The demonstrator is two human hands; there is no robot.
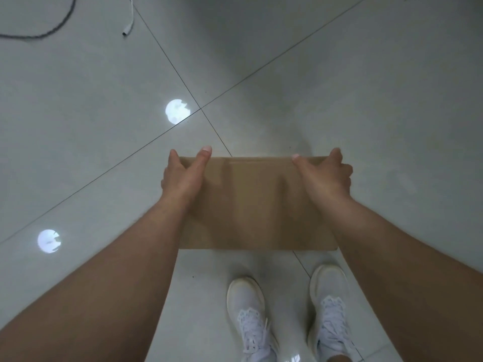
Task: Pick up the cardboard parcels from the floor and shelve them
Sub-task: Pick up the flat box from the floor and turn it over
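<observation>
A plain brown cardboard parcel [257, 205] is held flat in front of me, above the tiled floor. My left hand [184, 175] grips its left end, thumb on top and fingers wrapped round the side. At the right end my right hand [325, 176] grips the same way. Both forearms run along the parcel's sides and hide its edges. No shelf is in view.
Glossy grey floor tiles [339, 87] fill the view, with two round light reflections at the left. A white cable with a plug [128, 31] and a dark cable [60, 24] lie at the top left. My two white shoes [251, 317] stand just below the parcel.
</observation>
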